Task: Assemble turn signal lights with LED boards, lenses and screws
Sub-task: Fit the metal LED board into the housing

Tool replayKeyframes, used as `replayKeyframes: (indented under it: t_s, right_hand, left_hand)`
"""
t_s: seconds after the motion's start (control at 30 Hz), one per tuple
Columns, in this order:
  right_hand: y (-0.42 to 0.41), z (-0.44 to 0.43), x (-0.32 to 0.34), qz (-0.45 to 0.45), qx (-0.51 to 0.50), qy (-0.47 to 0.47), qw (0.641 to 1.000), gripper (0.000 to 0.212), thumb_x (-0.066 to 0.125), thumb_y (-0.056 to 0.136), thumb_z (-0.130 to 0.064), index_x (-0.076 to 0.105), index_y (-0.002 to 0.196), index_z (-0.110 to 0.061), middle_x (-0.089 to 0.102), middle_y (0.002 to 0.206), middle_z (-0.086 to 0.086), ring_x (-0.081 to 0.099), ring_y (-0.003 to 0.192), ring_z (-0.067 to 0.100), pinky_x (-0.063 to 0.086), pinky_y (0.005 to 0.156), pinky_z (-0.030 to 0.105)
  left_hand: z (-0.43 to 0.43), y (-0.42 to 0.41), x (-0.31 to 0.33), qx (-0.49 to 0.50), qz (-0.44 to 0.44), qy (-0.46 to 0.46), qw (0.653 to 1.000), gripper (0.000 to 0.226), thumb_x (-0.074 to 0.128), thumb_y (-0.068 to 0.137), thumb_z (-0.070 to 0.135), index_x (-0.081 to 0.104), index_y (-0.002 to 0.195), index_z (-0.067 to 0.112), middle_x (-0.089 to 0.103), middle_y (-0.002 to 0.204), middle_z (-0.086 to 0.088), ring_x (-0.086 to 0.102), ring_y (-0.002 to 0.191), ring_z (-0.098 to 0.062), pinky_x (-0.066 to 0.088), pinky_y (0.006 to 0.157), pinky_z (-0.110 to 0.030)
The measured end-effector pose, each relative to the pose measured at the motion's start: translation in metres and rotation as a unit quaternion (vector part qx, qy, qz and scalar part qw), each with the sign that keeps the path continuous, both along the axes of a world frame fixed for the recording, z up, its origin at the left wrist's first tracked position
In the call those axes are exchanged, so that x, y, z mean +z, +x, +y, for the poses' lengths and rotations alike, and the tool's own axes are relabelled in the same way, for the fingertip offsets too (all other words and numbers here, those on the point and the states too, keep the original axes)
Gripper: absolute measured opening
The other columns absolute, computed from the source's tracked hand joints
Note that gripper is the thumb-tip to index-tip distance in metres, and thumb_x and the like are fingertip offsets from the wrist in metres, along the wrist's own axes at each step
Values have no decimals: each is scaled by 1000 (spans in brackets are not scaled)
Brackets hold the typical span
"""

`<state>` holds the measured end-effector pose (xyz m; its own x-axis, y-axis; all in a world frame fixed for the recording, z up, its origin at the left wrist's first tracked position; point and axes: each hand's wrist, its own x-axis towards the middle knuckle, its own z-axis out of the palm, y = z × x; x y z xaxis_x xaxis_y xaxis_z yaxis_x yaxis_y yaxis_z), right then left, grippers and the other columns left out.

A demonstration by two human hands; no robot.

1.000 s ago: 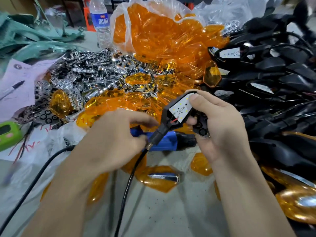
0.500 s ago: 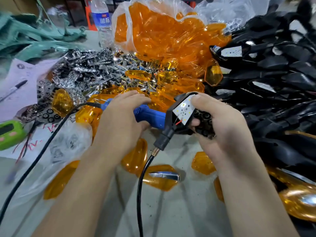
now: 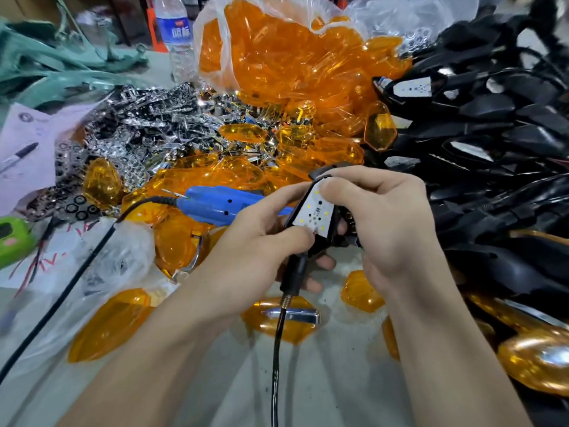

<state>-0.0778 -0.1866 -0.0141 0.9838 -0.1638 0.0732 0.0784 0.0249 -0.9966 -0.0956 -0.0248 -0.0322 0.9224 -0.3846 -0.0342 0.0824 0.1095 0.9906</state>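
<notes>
My right hand (image 3: 391, 229) grips a black turn signal housing (image 3: 321, 173) and its thumb lies on the upper end of the white LED board (image 3: 314, 211) seated in it. The housing's black cable (image 3: 274, 365) hangs down toward me. My left hand (image 3: 255, 235) holds a blue electric screwdriver (image 3: 221, 204), whose body sticks out to the left. The left thumb presses on the board's lower corner. The screwdriver's tip is hidden behind my fingers.
A plastic bag of orange lenses (image 3: 292, 66) spills at the back. Chrome reflectors (image 3: 147, 131) are piled to the left, black housings (image 3: 492, 134) to the right. Loose lenses (image 3: 283, 318) lie below my hands. A water bottle (image 3: 175, 35), green device (image 3: 12, 235) and the screwdriver cord (image 3: 77, 278) are on the left.
My left hand picked the blue screwdriver up off the table, swung its body out to the left, then set its thumb on the LED board. My right hand kept the housing.
</notes>
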Motion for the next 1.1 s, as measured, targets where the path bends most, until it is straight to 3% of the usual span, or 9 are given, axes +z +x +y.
replayKeyframes:
  t_s: [0.17,0.37,0.47,0.57,0.63,0.73,0.87,0.97,1.1]
  right_hand:
    - [1,3,-4,-16,-2,-54,998,25,75,79,-1,75,58,-15,59,50,-7,51,44,12,41,46,26]
    - [1,7,-6,-23,1,-84,996,20,74,78,-2,79,66,-18,57,47,-6,50,40,14,45,45,31]
    - [2,7,-7,-27,6,-60,998,20,73,79,-1,78,65,-15,58,50,-1,48,41,19,43,44,32]
    - [1,7,-8,-33,-1,-26,999,18,75,81,1,78,68,-12,64,58,-2,51,43,17,43,44,31]
    - [0,8,-8,-41,-12,-18,999,17,76,81,-1,79,70,-13,68,66,-2,55,45,14,45,44,28]
    - [2,9,-9,-44,-34,7,998,21,76,81,-1,80,67,-17,72,75,-1,55,41,12,42,39,24]
    - [6,13,-15,-46,-54,-27,997,19,76,83,-8,80,70,-20,71,66,-5,58,35,16,43,35,25]
    - [7,17,-20,-32,-47,-68,996,9,73,85,-22,79,79,-20,70,57,0,60,33,23,45,38,27]
    - [8,17,-20,-4,-51,-33,998,24,71,91,-36,78,78,-16,65,57,-5,57,40,16,44,43,26]
  left_hand:
    - [-8,-2,-2,31,46,-13,998,24,59,92,21,70,113,17,70,80,-11,67,61,-27,56,51,-32]
    - [-13,-7,-2,41,52,-20,998,23,49,100,15,69,108,21,67,81,-5,47,48,-18,30,38,-21]
    - [-15,-4,1,31,75,-55,995,33,46,87,9,66,113,16,66,88,-11,53,52,-20,33,38,-22]
    - [-14,14,3,54,132,-32,989,33,32,99,-6,63,101,5,62,86,-16,65,48,-15,44,34,-24]
    - [-13,21,0,22,176,-88,980,36,40,104,16,75,97,8,68,87,-19,69,52,-20,54,42,-28]
    - [-6,12,-7,-39,203,-118,971,61,43,89,60,85,90,15,75,87,-15,70,58,-25,57,48,-33]
    - [0,12,-15,-45,214,-149,964,59,33,109,56,72,108,12,65,86,-12,45,39,-10,32,32,-15]
    - [-4,13,-19,-10,230,-150,962,57,32,110,53,64,110,6,63,76,-11,39,33,-8,25,31,-13]
    - [-11,13,-16,16,249,-147,957,58,30,109,52,61,114,4,63,71,-11,36,31,-7,18,31,-14]
